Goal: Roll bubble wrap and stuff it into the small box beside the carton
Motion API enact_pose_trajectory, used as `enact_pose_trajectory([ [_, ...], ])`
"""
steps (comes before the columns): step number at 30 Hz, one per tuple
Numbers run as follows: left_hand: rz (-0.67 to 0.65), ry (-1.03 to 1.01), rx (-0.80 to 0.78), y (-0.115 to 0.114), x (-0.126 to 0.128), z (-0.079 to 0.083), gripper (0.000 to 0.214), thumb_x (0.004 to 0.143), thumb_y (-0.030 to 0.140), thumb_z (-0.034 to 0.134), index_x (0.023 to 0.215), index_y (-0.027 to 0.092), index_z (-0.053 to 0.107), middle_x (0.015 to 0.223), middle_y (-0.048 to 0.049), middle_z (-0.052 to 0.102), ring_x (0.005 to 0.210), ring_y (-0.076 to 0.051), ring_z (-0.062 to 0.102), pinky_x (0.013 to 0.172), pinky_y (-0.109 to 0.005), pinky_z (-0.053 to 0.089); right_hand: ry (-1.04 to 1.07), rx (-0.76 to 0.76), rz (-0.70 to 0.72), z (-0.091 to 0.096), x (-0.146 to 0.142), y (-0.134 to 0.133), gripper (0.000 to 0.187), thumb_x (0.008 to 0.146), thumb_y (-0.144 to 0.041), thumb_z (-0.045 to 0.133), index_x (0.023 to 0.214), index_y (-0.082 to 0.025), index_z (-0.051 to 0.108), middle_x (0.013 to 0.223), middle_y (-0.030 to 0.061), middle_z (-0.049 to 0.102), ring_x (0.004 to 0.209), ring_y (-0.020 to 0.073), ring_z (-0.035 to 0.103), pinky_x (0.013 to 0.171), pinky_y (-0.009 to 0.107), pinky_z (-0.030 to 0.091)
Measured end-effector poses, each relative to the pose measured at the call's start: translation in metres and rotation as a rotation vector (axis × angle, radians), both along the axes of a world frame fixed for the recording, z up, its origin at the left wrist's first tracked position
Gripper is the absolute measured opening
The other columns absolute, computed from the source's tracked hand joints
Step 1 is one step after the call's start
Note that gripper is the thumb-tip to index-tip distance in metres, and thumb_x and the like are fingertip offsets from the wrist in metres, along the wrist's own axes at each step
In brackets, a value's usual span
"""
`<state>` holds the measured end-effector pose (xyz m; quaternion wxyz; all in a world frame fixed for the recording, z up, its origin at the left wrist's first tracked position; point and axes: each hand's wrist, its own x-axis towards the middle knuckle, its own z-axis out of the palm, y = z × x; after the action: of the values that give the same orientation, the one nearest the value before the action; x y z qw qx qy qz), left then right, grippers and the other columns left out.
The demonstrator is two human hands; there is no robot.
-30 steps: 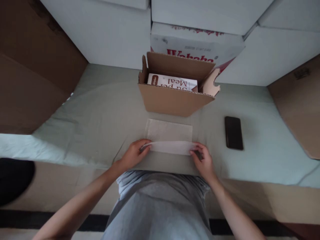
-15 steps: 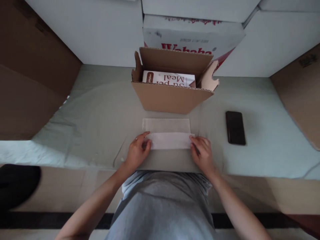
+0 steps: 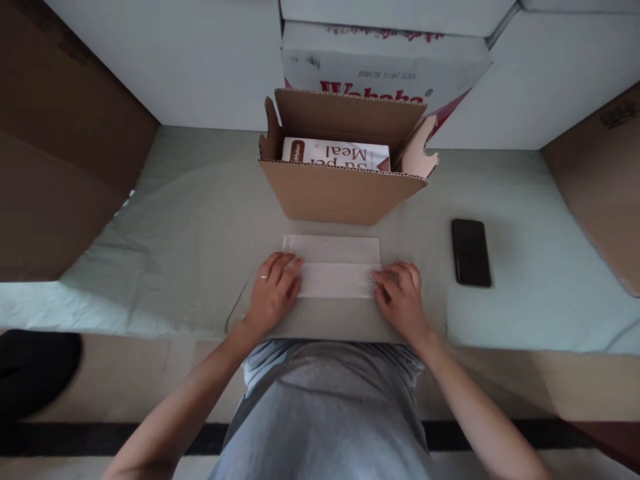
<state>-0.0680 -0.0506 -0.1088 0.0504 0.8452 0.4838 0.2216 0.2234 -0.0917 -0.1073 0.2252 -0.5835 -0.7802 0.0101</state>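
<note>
A pale, translucent folded sheet [image 3: 334,267] lies flat on the cloth-covered table [image 3: 200,220], just in front of an open cardboard box [image 3: 340,193]. My left hand [image 3: 274,293] rests palm down on the sheet's left end, fingers stretched out, with a ring on one finger. At the sheet's right end my right hand [image 3: 400,297] lies flat in the same way. The folded lower half of the sheet shows whiter than the upper half. Inside the box lies a white packet printed "Super Meal" [image 3: 335,155].
A black phone [image 3: 471,252] lies on the table to the right. White cartons, one with red lettering [image 3: 380,63], are stacked behind the box. Brown cardboard stands at the left [image 3: 65,147] and right [image 3: 600,180]. A dark object [image 3: 35,367] sits low at left.
The near edge of the sheet, lifted between my fingers a second ago, has been folded over away from me. Both hands now press flat on its ends.
</note>
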Motion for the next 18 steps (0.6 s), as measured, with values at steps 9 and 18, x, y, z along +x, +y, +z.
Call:
enact_pose_trajectory([
  [9,-0.448,0.030,-0.272,0.003,-0.018,0.007,0.060,0.084,0.039,0.056,0.135,0.012,0.040,0.138,-0.0169,0.046,0.132,-0.029,0.037,0.108,-0.049,0.035,0.007,-0.226,0.346,0.000,0.010,0.000,0.053,0.083,-0.034,0.057,0.132,-0.019,0.045,0.134,0.0136,0.051,0.129,0.0271,0.042,0.107,0.056,0.032],
  [18,-0.423,-0.186,-0.318,0.013,-0.025,0.005,0.039,0.084,0.017,0.046,0.122,0.018,0.053,0.124,-0.0111,0.060,0.123,-0.022,0.050,0.102,-0.044,0.044,0.179,-0.170,0.373,0.002,0.015,0.009,0.030,0.084,-0.020,0.053,0.115,-0.022,0.057,0.114,0.0079,0.065,0.113,0.0220,0.056,0.098,0.049,0.044],
])
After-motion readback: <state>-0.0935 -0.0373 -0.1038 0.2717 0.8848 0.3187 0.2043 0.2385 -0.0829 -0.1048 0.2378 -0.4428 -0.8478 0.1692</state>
